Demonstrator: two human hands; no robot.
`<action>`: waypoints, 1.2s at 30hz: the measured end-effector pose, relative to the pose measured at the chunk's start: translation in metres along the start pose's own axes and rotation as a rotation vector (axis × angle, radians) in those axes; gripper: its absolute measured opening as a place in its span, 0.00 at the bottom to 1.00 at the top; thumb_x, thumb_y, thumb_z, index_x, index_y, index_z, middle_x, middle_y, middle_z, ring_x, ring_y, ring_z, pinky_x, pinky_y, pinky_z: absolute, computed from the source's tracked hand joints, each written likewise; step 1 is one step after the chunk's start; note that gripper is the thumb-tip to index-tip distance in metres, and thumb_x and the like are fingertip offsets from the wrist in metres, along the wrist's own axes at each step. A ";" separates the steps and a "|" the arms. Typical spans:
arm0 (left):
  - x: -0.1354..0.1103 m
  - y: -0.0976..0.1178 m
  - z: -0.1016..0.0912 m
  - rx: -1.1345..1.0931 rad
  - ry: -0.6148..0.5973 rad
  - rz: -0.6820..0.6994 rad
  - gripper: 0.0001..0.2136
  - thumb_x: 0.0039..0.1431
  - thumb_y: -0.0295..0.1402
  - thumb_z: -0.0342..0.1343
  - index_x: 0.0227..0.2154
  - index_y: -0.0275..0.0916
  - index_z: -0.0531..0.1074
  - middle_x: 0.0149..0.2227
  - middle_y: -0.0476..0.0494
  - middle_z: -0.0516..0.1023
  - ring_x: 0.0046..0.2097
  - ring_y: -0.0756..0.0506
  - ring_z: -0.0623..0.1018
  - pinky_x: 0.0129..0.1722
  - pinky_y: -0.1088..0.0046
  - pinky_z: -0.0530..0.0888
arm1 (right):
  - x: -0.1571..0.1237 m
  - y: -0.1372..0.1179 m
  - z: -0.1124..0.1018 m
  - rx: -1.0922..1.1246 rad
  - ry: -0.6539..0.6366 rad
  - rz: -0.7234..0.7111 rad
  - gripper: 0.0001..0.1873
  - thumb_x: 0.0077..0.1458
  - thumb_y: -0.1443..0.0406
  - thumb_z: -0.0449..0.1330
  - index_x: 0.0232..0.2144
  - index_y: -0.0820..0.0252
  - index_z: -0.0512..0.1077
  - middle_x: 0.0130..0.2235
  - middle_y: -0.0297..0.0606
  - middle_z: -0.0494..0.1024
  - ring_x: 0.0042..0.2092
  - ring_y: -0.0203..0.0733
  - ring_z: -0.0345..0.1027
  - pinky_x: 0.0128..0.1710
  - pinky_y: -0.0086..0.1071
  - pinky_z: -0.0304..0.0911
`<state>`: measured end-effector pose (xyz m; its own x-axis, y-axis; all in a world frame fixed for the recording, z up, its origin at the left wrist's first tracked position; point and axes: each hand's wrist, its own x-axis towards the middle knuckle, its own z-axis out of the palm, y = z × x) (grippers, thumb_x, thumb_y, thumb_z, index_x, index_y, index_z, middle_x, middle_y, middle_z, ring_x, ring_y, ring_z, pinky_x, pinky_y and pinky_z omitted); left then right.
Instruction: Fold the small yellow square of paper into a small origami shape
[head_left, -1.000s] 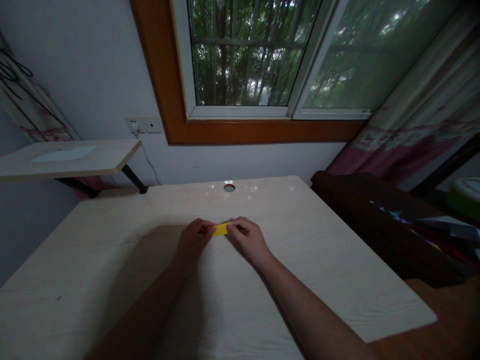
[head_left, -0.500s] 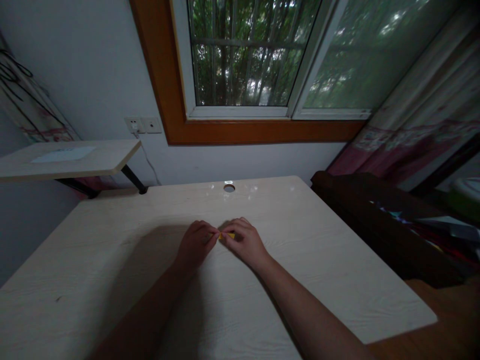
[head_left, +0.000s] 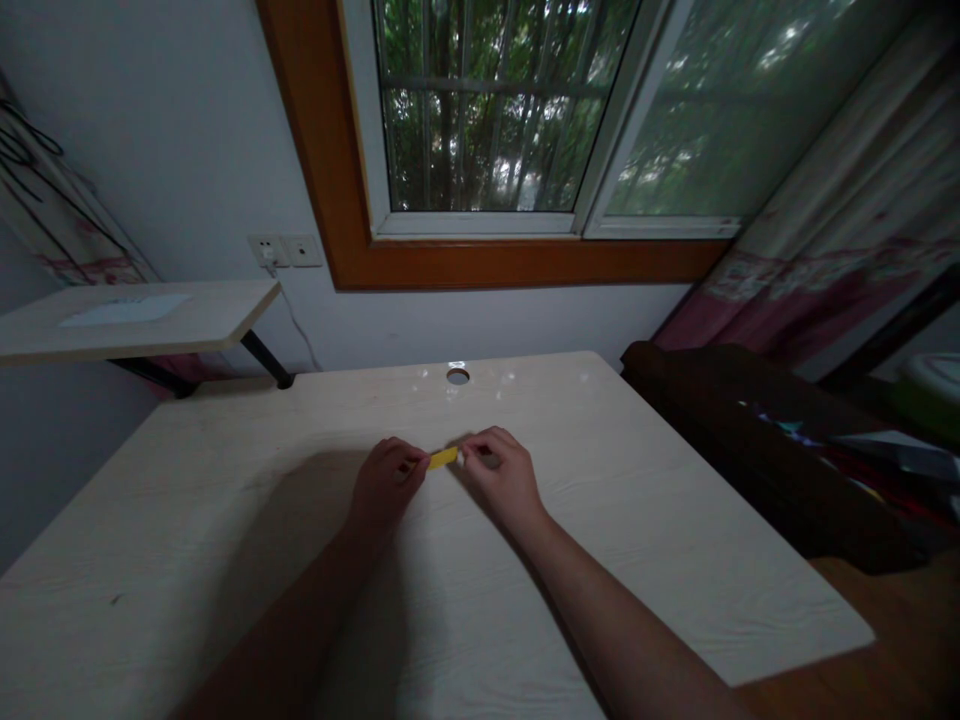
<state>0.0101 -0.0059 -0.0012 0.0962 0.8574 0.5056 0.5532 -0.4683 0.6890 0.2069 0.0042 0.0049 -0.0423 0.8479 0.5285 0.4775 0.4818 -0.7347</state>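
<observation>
- We are pinching one end of a small yellow strip with our left hand; its thumb and fingers are making a narrow grip;
- we are gripping the strip's other end with our right hand, thumb and fingertips nearly meeting;
- the strip is spanning the short gap between both sets of fingers; we cannot tell whether it is touching the pale desk below;
- beyond our fingers, a round hole is sitting near the desk's far edge; farther off, a window is standing.
</observation>
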 end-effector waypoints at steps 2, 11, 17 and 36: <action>0.001 0.000 -0.001 -0.027 0.007 -0.042 0.04 0.59 0.30 0.55 0.29 0.39 0.74 0.32 0.46 0.75 0.33 0.50 0.75 0.35 0.74 0.75 | 0.000 0.002 -0.001 0.021 0.026 0.047 0.04 0.55 0.67 0.60 0.30 0.57 0.76 0.32 0.38 0.76 0.36 0.42 0.68 0.37 0.34 0.63; 0.001 0.000 0.001 -0.084 0.001 -0.034 0.04 0.58 0.31 0.56 0.29 0.39 0.75 0.31 0.47 0.75 0.32 0.50 0.75 0.32 0.76 0.75 | -0.002 -0.003 0.003 0.120 -0.209 -0.071 0.06 0.60 0.64 0.59 0.36 0.55 0.76 0.36 0.38 0.78 0.40 0.42 0.68 0.42 0.36 0.63; 0.001 -0.001 0.003 -0.035 -0.038 0.033 0.04 0.56 0.29 0.57 0.29 0.39 0.76 0.30 0.46 0.75 0.34 0.48 0.75 0.34 0.74 0.74 | -0.003 -0.006 0.003 0.140 -0.249 -0.101 0.06 0.60 0.65 0.58 0.34 0.55 0.76 0.34 0.37 0.77 0.39 0.42 0.69 0.42 0.36 0.62; 0.004 -0.004 -0.004 -0.122 0.080 -0.087 0.05 0.59 0.33 0.54 0.31 0.39 0.73 0.34 0.47 0.73 0.35 0.50 0.75 0.32 0.75 0.75 | -0.001 0.010 0.003 0.243 0.005 0.213 0.11 0.59 0.59 0.57 0.30 0.58 0.76 0.31 0.36 0.73 0.34 0.40 0.67 0.34 0.31 0.61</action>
<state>0.0051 -0.0010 0.0000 -0.0165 0.8783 0.4778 0.4516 -0.4198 0.7873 0.2090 0.0090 -0.0046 0.0408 0.9344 0.3539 0.2521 0.3331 -0.9086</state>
